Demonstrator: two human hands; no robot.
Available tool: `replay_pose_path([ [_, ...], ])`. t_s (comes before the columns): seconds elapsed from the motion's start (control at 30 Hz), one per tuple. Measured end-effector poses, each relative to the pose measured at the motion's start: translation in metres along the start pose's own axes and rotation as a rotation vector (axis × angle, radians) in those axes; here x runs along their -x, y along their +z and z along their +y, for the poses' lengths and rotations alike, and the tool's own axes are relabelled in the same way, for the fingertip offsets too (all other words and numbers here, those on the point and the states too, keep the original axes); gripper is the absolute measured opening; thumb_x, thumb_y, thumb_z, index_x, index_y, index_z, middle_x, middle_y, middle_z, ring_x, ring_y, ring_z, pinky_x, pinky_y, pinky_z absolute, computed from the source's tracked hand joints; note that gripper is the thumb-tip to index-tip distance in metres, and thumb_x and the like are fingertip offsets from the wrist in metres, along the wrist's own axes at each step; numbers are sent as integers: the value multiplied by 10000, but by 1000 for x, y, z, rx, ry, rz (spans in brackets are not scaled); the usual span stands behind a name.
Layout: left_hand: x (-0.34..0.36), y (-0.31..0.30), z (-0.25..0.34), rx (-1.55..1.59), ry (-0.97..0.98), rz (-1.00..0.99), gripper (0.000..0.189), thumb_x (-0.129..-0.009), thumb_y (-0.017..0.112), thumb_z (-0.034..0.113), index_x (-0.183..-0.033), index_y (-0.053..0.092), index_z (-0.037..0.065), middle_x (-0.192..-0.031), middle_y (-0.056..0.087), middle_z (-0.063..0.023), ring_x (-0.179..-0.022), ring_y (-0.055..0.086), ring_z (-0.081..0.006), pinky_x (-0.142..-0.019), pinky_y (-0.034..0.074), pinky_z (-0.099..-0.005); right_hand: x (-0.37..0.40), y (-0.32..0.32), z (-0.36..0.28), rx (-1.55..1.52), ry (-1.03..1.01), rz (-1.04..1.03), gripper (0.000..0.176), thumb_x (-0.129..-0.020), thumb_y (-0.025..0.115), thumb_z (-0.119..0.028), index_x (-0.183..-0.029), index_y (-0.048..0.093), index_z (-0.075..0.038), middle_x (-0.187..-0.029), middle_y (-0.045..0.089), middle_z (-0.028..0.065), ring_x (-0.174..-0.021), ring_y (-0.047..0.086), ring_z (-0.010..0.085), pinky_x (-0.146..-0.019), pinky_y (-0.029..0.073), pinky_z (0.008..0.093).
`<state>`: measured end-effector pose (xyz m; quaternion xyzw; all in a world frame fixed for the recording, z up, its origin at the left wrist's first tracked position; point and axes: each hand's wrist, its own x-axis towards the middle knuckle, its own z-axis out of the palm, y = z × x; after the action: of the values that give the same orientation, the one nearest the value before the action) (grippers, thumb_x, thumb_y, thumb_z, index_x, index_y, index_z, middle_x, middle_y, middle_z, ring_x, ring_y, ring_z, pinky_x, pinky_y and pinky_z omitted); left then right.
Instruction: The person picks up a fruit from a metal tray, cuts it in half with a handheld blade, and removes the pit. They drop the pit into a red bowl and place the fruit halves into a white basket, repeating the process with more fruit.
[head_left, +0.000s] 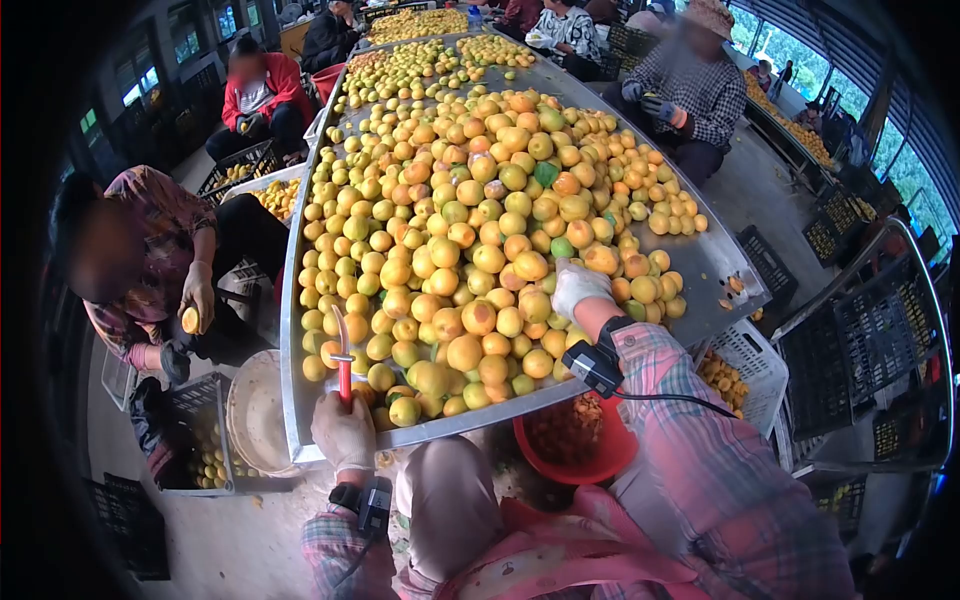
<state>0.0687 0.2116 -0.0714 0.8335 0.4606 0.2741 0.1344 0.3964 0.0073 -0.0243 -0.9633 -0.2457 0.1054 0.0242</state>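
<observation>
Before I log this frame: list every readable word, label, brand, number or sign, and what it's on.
No readable text anywhere.
Pink cloth on the lap: small printed marks, too small to read.
Black device on the right wrist: no lettering legible.
Red-handled knife: no lettering legible.

Bright daylit windows [912, 180], dim left side, dark fisheye edges

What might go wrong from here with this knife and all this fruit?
The unsheathed knife in the left hand might nick the right hand if the two meet. The fruit pile is heaped loosely, so taking one may set others rolling, perhaps over the edge of the table into the red basin below.
</observation>
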Motion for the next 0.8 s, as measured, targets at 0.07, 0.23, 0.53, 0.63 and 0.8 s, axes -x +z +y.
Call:
replay_pose_path([
  [0.07,-2,-1,1,33,-13,14,184,-790,678,212,-778,610,42,-824,609,-164,-775,596,-390,-698,468,-469,5,-3,-1,-36,53,1,458,-827,587,-192,-1245,495,-32,-1159,655,184,-1095,628,344,-881,479,487],
  [0.23,-2,-3,-2,26,-15,24,201,-777,686,218,-732,602,41,-809,607,-161,-769,601,-381,-693,471,-467,9,-3,8,-213,121,15,505,-762,674,-281,-1187,560,-35,-1174,640,199,-1104,614,354,-916,490,467],
  [0.53,-3,-2,-7,53,12,38,195,-745,705,220,-725,602,56,-791,610,-148,-762,601,-370,-691,470,-481,38,5,67,-1183,-485,83,196,-833,623,-101,-1016,684,-64,-1004,673,88,-899,660,205,-741,543,316],
  [0.63,-3,-4,-3,86,2,19,186,-733,715,210,-706,607,61,-749,610,-140,-741,604,-366,-686,474,-482,79,-20,39,-964,-649,165,235,-884,595,-114,-1092,672,-36,-1076,655,90,-876,643,157,-762,541,290],
  [0.8,-2,-2,-8,25,54,85,216,-737,714,267,-725,638,66,-763,630,-146,-736,619,-353,-684,484,-474,127,-21,-27,-1314,-306,-218,267,-885,568,-112,-1110,643,11,-1045,640,78,-820,628,161,-739,531,294],
])
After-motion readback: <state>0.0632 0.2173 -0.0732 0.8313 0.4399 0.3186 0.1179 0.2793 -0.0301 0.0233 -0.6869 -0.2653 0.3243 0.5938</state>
